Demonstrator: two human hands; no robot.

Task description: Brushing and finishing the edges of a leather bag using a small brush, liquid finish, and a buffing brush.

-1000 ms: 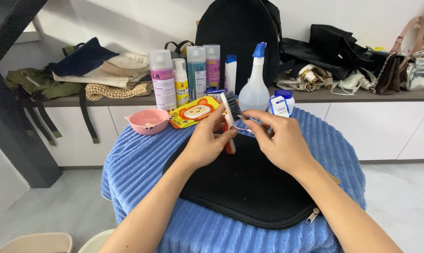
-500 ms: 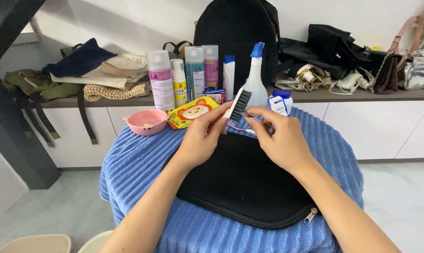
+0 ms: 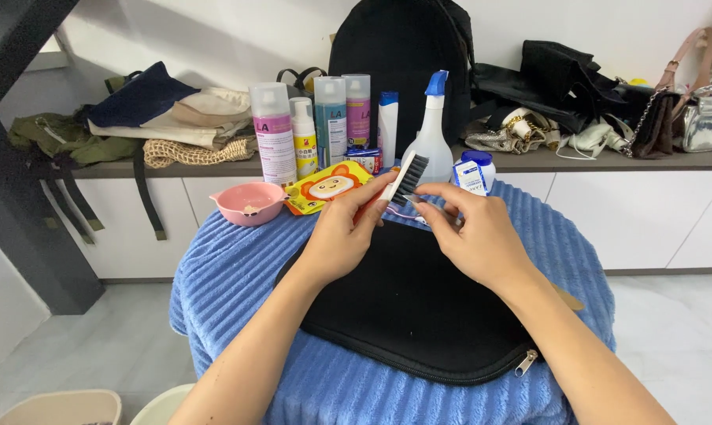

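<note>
Head view: the left hand (image 3: 344,236) has its fingers clamped on a small brush (image 3: 403,182), tilting it bristles-out above the black pouch (image 3: 407,307), likely so the right hand (image 3: 474,236) can pick at the bristles with pinched fingers. Behind the pouch stand a pink bowl (image 3: 249,205) and a spray bottle (image 3: 432,134). Since a second ago the brush has risen and tipped further upright.

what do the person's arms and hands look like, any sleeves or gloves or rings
Both forearms are bare to the frame edge, with no sleeves showing. The left hand and right hand wear no gloves; no rings, watch or bracelets show. The fingers are slim, with short plain nails.
</note>
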